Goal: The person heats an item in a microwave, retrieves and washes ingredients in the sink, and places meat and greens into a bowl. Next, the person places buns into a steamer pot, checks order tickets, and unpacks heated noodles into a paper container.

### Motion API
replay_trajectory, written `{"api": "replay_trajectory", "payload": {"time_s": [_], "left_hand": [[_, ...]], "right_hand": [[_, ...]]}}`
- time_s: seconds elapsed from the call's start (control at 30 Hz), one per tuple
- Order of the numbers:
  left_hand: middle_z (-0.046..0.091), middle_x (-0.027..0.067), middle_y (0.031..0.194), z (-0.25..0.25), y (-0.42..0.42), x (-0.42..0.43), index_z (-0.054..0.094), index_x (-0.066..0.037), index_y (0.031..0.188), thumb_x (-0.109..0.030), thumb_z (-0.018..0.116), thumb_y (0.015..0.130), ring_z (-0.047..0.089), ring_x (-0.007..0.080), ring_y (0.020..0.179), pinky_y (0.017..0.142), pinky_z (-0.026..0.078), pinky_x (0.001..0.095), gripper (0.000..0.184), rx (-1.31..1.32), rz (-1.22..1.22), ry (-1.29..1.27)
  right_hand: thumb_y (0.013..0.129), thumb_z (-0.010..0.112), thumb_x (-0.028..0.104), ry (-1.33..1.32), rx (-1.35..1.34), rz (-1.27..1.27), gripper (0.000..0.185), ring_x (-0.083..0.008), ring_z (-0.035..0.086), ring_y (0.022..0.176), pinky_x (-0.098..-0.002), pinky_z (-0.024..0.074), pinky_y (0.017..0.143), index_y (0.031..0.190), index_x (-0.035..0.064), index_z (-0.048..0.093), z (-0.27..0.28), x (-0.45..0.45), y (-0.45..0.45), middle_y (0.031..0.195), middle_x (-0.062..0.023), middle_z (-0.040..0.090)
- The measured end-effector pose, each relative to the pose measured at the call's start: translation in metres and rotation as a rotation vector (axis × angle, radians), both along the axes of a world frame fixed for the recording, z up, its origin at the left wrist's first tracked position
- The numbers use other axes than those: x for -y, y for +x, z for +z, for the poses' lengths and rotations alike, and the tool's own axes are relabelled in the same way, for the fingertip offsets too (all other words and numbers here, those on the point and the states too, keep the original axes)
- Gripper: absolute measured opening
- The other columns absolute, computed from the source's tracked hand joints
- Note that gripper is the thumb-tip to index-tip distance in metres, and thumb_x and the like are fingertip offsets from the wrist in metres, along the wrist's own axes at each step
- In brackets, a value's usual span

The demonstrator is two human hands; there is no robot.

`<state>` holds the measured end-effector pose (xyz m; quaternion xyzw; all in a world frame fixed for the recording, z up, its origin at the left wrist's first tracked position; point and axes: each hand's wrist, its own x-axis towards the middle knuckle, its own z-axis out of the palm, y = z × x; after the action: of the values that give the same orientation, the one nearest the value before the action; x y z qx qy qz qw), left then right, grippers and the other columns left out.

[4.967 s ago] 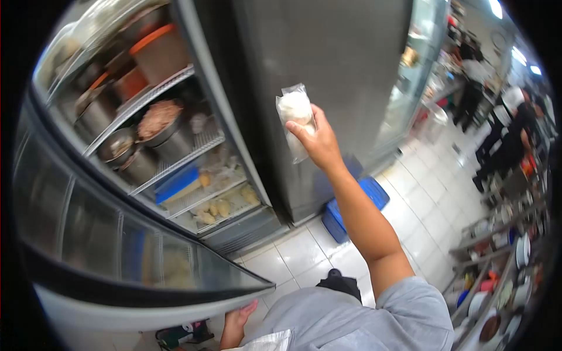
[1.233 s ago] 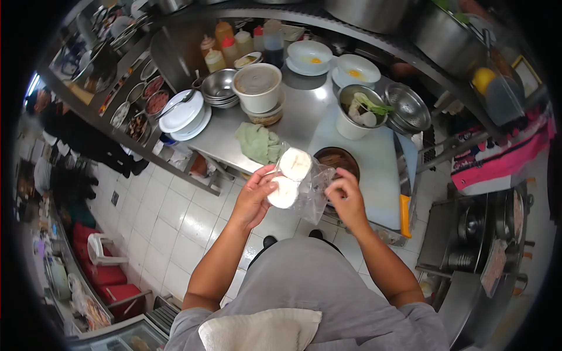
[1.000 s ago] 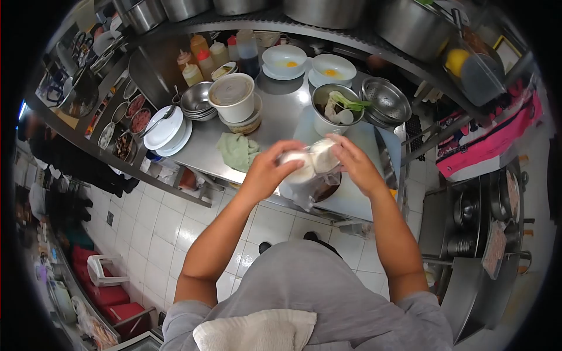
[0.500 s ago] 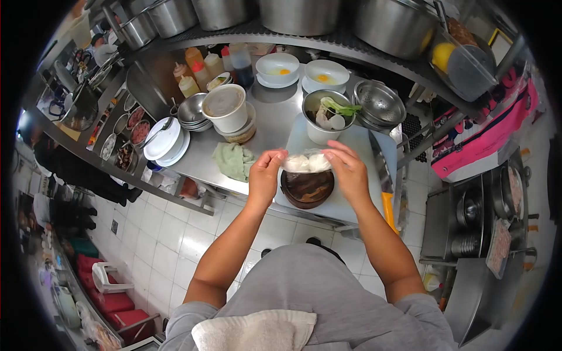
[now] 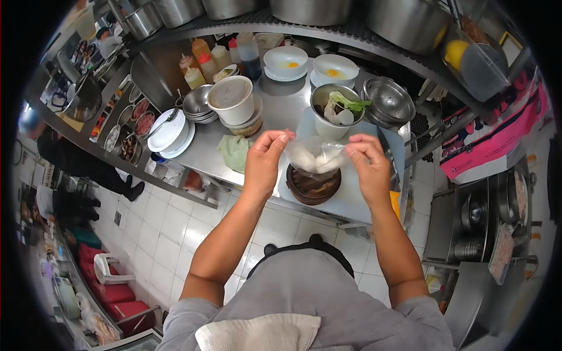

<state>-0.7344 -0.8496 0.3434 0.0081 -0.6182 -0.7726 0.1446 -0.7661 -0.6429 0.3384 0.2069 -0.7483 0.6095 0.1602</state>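
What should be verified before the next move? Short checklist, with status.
1. Left hand pinching one end of the clear bag: ok.
2. Right hand pinching the other end: ok.
3. White pieces inside the bag: ok, they lie together low in it.
4. Bag opened: cannot tell, no opening shows clearly.
5. Round brown container on the cutting board: ok, below the bag in this view.
6. Yellow-handled knife put away: not ok, it lies out, partly hidden by the right hand.
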Motion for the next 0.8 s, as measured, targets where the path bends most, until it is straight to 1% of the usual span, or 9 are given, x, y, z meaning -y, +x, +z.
{"api": "replay_trajectory", "payload": {"time_s": [0.1,0.27,0.33,0.4,0.53,0.57,0.67,0.73,0.8], "left_hand": [[0.062,0.0082,0.101,0.003,0.007,-0.005,0.06,-0.002,0.093,-0.017,0.054,0.09,0.05,0.0185,0.111,0.099,0.033,0.0316,0.016,0.054,0.017,-0.035],[0.062,0.0095,0.102,-0.003,0.0,0.001,0.06,-0.001,0.093,-0.017,0.053,0.089,0.05,0.0177,0.111,0.098,0.033,0.0294,0.017,0.126,0.014,-0.046],[0.062,0.0101,0.103,0.008,-0.004,0.004,0.06,0.0,0.093,-0.015,0.052,0.089,0.05,0.0175,0.11,0.097,0.034,0.029,0.018,-0.055,0.03,-0.042],[0.062,0.0104,0.103,0.011,-0.001,0.005,0.06,0.001,0.094,-0.016,0.053,0.089,0.051,0.0178,0.11,0.096,0.035,0.0299,0.019,0.033,0.052,-0.149],[0.062,0.0085,0.103,-0.002,-0.008,0.011,0.061,0.001,0.095,-0.018,0.055,0.089,0.052,0.0153,0.105,0.095,0.035,0.0285,0.02,0.009,-0.006,0.012],[0.062,0.0083,0.102,-0.005,-0.011,0.012,0.061,0.0,0.095,-0.017,0.055,0.089,0.052,0.0147,0.104,0.095,0.036,0.0283,0.019,0.065,-0.015,-0.027],[0.062,0.0083,0.1,-0.015,-0.016,0.012,0.059,-0.001,0.095,-0.016,0.054,0.09,0.053,0.0136,0.1,0.091,0.038,0.0274,0.017,0.139,-0.035,-0.089],[0.062,0.009,0.1,-0.014,-0.009,0.007,0.058,-0.002,0.094,-0.014,0.052,0.09,0.054,0.0135,0.097,0.089,0.039,0.0269,0.014,0.055,-0.051,0.057],[0.062,0.0094,0.099,-0.019,-0.006,0.003,0.056,-0.003,0.093,-0.014,0.051,0.091,0.055,0.0141,0.096,0.089,0.039,0.0273,0.012,0.089,-0.052,0.002]], "right_hand": [[0.082,0.062,0.009,-0.098,0.218,0.134,0.008,-0.0184,0.053,0.094,-0.0273,0.0401,0.084,0.083,0.0005,0.062,0.004,0.01,-0.005,0.101,-0.0085,0.058],[0.082,0.061,0.008,-0.018,0.117,0.079,0.008,-0.0158,0.053,0.093,-0.0264,0.0398,0.084,0.082,-0.0001,0.06,0.005,0.007,-0.002,0.099,-0.0081,0.058],[0.082,0.061,0.008,-0.038,0.083,0.08,0.008,-0.0148,0.053,0.092,-0.0261,0.0398,0.084,0.082,-0.0002,0.06,0.011,0.008,-0.015,0.098,-0.008,0.058],[0.082,0.06,0.008,-0.013,0.271,0.179,0.008,-0.0141,0.053,0.092,-0.0258,0.0396,0.083,0.082,-0.0001,0.06,0.004,0.009,-0.01,0.097,-0.0078,0.058],[0.084,0.059,0.009,-0.204,0.125,0.133,0.01,-0.0138,0.053,0.091,-0.0248,0.0392,0.083,0.083,-0.0006,0.06,0.017,0.005,-0.003,0.101,-0.0069,0.058],[0.084,0.059,0.009,-0.025,0.097,0.141,0.01,-0.0128,0.053,0.091,-0.0246,0.0395,0.083,0.082,-0.0007,0.059,0.011,0.003,-0.009,0.101,-0.0065,0.058],[0.084,0.058,0.008,-0.04,0.237,0.148,0.009,-0.0127,0.053,0.092,-0.0249,0.0401,0.083,0.083,-0.0004,0.059,0.0,0.002,-0.011,0.101,-0.0066,0.058],[0.085,0.058,0.009,-0.085,0.137,0.12,0.009,-0.0129,0.053,0.091,-0.0247,0.0404,0.083,0.084,-0.0002,0.06,0.003,0.003,-0.012,0.1,-0.0063,0.058],[0.085,0.058,0.009,-0.1,0.342,0.174,0.009,-0.012,0.053,0.089,-0.0236,0.0404,0.082,0.085,0.0,0.06,-0.003,0.006,-0.012,0.1,-0.0059,0.059]]}}
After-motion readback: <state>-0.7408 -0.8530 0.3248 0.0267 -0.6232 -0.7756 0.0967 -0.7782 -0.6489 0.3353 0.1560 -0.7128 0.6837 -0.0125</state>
